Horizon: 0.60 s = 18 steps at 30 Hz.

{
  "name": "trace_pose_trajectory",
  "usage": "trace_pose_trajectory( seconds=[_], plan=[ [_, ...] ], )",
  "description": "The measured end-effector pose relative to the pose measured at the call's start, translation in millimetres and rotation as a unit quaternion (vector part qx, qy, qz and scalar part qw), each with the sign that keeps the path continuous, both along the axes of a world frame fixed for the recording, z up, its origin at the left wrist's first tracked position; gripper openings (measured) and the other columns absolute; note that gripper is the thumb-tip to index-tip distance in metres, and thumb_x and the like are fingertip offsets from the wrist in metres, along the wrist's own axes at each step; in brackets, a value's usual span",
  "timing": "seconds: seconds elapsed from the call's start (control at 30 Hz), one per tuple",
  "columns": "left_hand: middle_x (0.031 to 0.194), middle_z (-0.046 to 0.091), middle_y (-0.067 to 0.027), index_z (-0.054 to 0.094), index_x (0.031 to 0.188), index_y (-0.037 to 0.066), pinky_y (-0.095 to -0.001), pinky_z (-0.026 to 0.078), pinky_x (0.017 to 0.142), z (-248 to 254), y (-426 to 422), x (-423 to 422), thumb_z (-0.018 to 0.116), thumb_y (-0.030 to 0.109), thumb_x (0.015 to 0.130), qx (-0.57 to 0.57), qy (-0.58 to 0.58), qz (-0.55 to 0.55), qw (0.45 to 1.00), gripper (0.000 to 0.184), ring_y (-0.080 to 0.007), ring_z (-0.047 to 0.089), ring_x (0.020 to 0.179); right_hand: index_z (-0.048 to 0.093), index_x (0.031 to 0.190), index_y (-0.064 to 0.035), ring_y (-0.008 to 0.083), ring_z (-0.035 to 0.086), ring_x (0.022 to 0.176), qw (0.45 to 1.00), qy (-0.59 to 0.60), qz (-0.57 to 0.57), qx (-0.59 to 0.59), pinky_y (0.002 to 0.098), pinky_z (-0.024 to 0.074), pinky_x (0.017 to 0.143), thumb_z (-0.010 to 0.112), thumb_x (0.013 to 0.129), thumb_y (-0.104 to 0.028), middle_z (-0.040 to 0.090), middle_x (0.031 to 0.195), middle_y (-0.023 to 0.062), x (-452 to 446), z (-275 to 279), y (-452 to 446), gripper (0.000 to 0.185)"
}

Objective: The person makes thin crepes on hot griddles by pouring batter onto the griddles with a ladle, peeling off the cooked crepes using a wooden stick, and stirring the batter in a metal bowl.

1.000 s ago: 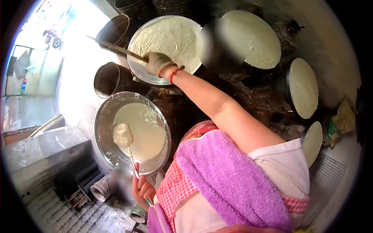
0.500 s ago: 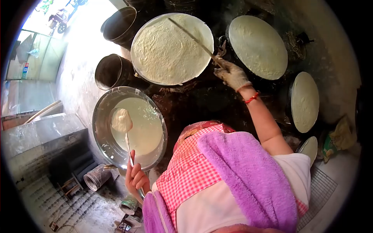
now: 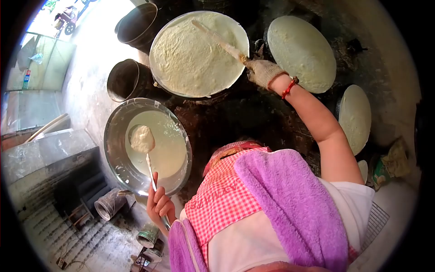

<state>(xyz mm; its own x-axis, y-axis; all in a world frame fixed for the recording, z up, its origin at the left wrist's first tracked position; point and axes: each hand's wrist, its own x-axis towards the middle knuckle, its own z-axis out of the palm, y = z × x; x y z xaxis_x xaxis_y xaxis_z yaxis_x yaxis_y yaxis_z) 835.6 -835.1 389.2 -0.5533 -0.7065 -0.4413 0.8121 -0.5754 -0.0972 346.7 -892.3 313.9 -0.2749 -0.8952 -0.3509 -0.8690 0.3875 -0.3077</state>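
Note:
My left hand [image 3: 161, 205], bare, is closed round the handle of a metal ladle [image 3: 142, 138]. Pale thick batter fills the ladle's bowl, which is over a large metal basin [image 3: 112, 149] of batter [image 3: 165, 152]. My right hand [image 3: 264, 73] wears a knitted glove and grips a flat wooden stick [image 3: 219, 41]. The stick lies across a large round griddle [image 3: 192, 56] covered with a pale batter layer, its far end near the griddle's upper edge. The hand is at the griddle's right edge.
Round batter-covered griddles stand at the upper right [image 3: 302, 54] and right [image 3: 355, 119]. Two dark buckets [image 3: 123, 80] are left of the large griddle. A grey bucket [image 3: 110, 205] lies at the lower left. A crumpled sack [image 3: 393, 158] sits at the far right.
My right hand swept the stick from the griddle's left side to its right side, and the stick is now tilted differently. My left hand still holds the filled ladle over the basin. The view has shifted.

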Motion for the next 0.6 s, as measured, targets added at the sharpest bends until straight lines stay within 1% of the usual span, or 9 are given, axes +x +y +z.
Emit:
trace_pose_trajectory(
  seconds=[0.1, 0.17, 0.2, 0.23, 0.33, 0.43, 0.5, 0.57, 0.6],
  plan=[
    [0.074, 0.034, -0.0016, 0.016, 0.149, 0.001, -0.0228, 0.036, 0.043, -2.7, -3.0, 2.8, 0.023, 0.017, 0.105, -0.001, -0.003, -0.012, 1.0, 0.047, -0.0084, 0.035, 0.05, 0.057, 0.123, -0.0096, 0.0385, 0.059, 0.104, 0.999, -0.022, -0.008, 0.031, 0.0446, 0.0485, 0.09, 0.061, 0.086, -0.023, 0.062, 0.113, 0.0202, 7.2, 13.8, 11.1, 0.039],
    [0.073, 0.034, -0.0017, 0.017, 0.149, 0.001, -0.0227, 0.036, 0.043, -0.9, -3.3, 3.2, 0.024, 0.017, 0.105, 0.002, -0.014, -0.016, 1.0, 0.047, -0.0083, 0.035, 0.05, 0.052, 0.128, -0.0118, 0.0377, 0.06, 0.105, 1.0, 0.007, 0.017, 0.023, 0.0455, 0.0496, 0.089, 0.06, 0.088, -0.02, 0.063, 0.11, 0.0216, 7.2, 9.4, 16.5, 0.043],
    [0.073, 0.034, -0.0017, 0.017, 0.149, 0.001, -0.0227, 0.036, 0.043, -1.7, -3.9, 3.9, 0.024, 0.017, 0.105, 0.001, -0.013, -0.017, 1.0, 0.047, -0.0083, 0.035, 0.05, 0.048, 0.132, -0.0143, 0.0375, 0.06, 0.104, 0.998, 0.011, 0.025, 0.057, 0.0462, 0.05, 0.087, 0.061, 0.088, -0.022, 0.063, 0.111, 0.0213, 5.6, 10.7, 5.6, 0.047],
    [0.073, 0.034, -0.0018, 0.017, 0.148, 0.001, -0.0227, 0.036, 0.043, -3.6, -4.5, 5.0, 0.024, 0.018, 0.105, 0.005, 0.002, -0.016, 1.0, 0.047, -0.0081, 0.035, 0.049, 0.048, 0.132, -0.0143, 0.0375, 0.06, 0.104, 0.998, 0.01, 0.025, 0.056, 0.0462, 0.05, 0.087, 0.061, 0.088, -0.022, 0.063, 0.111, 0.0213, 4.9, 6.7, -1.9, 0.047],
    [0.072, 0.034, -0.0019, 0.018, 0.148, 0.001, -0.0224, 0.037, 0.042, -2.0, -3.2, 3.6, 0.024, 0.018, 0.105, -0.001, -0.002, -0.013, 1.0, 0.046, -0.0077, 0.035, 0.049, 0.05, 0.131, -0.0141, 0.038, 0.06, 0.103, 1.0, -0.021, 0.0, 0.018, 0.0452, 0.05, 0.087, 0.062, 0.088, -0.021, 0.063, 0.109, 0.0214, 7.9, -6.2, -8.4, 0.045],
    [0.072, 0.034, -0.0017, 0.018, 0.148, 0.001, -0.022, 0.036, 0.041, -0.9, -3.2, 7.1, 0.024, 0.018, 0.106, -0.009, -0.023, -0.016, 1.0, 0.046, -0.0073, 0.034, 0.048, 0.052, 0.128, -0.0132, 0.0384, 0.06, 0.103, 0.998, -0.049, -0.017, 0.023, 0.0441, 0.0494, 0.088, 0.063, 0.086, -0.022, 0.063, 0.109, 0.0208, 17.1, 10.3, 17.3, 0.044],
    [0.071, 0.034, -0.0015, 0.018, 0.148, 0.001, -0.0218, 0.036, 0.04, -0.5, -1.2, 9.5, 0.023, 0.019, 0.106, -0.012, -0.023, -0.018, 0.999, 0.046, -0.0071, 0.034, 0.047, 0.054, 0.127, -0.0131, 0.0385, 0.059, 0.105, 0.998, -0.055, -0.015, -0.007, 0.0439, 0.0484, 0.09, 0.064, 0.085, -0.023, 0.062, 0.112, 0.0203, 9.9, -2.0, 39.1, 0.045],
    [0.071, 0.034, -0.0011, 0.018, 0.148, 0.001, -0.021, 0.035, 0.039, 0.1, 1.4, 9.1, 0.023, 0.019, 0.106, -0.019, -0.039, -0.014, 0.999, 0.046, -0.0069, 0.033, 0.046, 0.054, 0.128, -0.0144, 0.0392, 0.057, 0.107, 0.996, -0.064, -0.047, -0.035, 0.044, 0.0473, 0.092, 0.065, 0.083, -0.022, 0.06, 0.115, 0.0212, 4.1, -4.7, 58.3, 0.048],
    [0.071, 0.034, -0.0011, 0.018, 0.148, 0.001, -0.021, 0.035, 0.039, 0.9, 2.6, 9.1, 0.023, 0.019, 0.106, -0.02, -0.038, -0.012, 0.999, 0.046, -0.0069, 0.033, 0.046, 0.053, 0.129, -0.0106, 0.0346, 0.061, 0.105, 0.992, -0.094, -0.054, -0.072, 0.0405, 0.048, 0.092, 0.064, 0.084, -0.022, 0.064, 0.115, 0.0171, -0.6, -9.6, 69.7, 0.048]
  ],
)
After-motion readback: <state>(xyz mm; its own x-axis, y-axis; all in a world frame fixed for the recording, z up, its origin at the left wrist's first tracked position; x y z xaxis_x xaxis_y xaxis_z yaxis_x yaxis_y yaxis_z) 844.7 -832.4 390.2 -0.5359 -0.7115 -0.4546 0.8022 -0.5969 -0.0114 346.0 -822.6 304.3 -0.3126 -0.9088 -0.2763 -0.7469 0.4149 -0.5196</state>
